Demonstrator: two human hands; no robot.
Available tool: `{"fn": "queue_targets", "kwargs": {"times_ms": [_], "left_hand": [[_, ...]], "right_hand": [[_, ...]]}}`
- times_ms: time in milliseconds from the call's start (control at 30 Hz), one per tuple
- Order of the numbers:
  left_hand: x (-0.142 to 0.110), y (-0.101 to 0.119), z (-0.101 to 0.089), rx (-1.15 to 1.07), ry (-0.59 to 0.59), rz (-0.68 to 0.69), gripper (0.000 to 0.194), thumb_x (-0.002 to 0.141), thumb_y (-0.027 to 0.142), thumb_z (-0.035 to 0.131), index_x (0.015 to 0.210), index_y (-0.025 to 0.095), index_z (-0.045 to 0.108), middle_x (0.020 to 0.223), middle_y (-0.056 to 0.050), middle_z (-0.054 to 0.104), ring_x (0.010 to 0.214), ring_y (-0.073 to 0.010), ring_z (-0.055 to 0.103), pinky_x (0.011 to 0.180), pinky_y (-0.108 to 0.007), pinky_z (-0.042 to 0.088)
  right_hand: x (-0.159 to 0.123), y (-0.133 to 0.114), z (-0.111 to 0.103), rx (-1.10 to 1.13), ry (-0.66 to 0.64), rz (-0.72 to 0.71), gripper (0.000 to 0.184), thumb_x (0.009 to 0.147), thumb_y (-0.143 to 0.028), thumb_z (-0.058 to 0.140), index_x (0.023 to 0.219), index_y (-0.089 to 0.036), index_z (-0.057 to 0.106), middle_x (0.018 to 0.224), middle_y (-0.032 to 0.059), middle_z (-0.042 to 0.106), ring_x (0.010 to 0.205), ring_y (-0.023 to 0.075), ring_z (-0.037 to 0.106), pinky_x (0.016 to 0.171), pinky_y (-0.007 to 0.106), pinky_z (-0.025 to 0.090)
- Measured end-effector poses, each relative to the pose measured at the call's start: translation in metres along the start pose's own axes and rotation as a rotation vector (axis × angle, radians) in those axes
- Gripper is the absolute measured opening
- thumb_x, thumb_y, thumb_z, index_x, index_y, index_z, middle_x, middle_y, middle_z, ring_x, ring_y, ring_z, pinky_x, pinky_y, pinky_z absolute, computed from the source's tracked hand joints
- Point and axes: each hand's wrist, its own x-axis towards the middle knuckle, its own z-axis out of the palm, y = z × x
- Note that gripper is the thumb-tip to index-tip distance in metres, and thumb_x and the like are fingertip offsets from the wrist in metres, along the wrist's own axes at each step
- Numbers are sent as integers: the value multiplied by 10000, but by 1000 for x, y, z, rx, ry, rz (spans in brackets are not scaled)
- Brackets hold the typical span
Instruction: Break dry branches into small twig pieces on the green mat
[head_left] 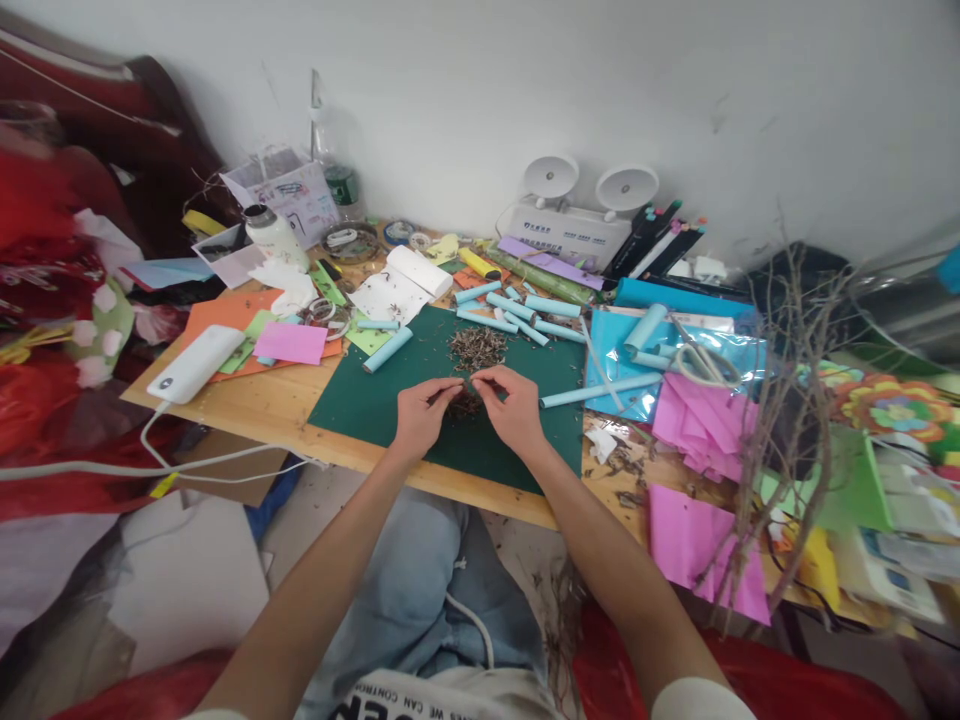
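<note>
My left hand (421, 412) and my right hand (511, 405) meet over the dark green mat (367, 395), fingertips pinched close together. Whatever they pinch is too small to make out. Just beyond my fingers lies a pile of small dry brown pieces (478, 347), and more brown bits show beneath my hands. Light blue paper tubes (517, 305) are scattered behind the pile. One tube (388, 350) lies at the mat's left edge, and a longer tube (600, 388) crosses its right edge.
Scissors (705, 358) rest on a blue plastic packet (600, 345) at right. Bare twigs (814, 450) stand by pink paper (705, 550). A white power bank (196, 362) with a cable lies left. At the back stand a white bottle (276, 238) and a two-headed lamp (570, 230).
</note>
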Motion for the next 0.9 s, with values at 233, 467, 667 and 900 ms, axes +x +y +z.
{"fn": "queue_targets", "kwargs": {"times_ms": [233,467,667,900], "left_hand": [[1,1,0,-19,-37,-13,201,863,322,639,987,189,726,916,-47,760,818,-177,714,788,-297,580],[-1,5,1,40,-79,28,182,875,349,621,865,190,708,813,-21,725,715,-145,660,707,-258,545],[0,9,-2,189,-85,129,177,920,305,545,892,186,672,841,-31,693,768,-146,624,741,-260,499],[1,13,-3,135,-92,125,231,932,373,545,942,200,698,921,-53,713,836,-170,652,797,-288,512]], "right_hand": [[-1,4,5,-83,-34,-111,151,907,-252,583,889,-225,731,876,53,718,796,173,667,769,308,540],[-4,7,5,-181,-79,-133,157,926,-217,503,879,-205,652,864,61,664,818,177,620,763,292,496],[-1,-1,1,-141,-42,-61,137,897,-204,484,833,-191,604,815,54,627,749,170,581,696,284,477],[0,2,1,-57,-44,-86,187,923,-278,541,844,-215,698,842,54,694,775,168,640,750,304,526]]}}
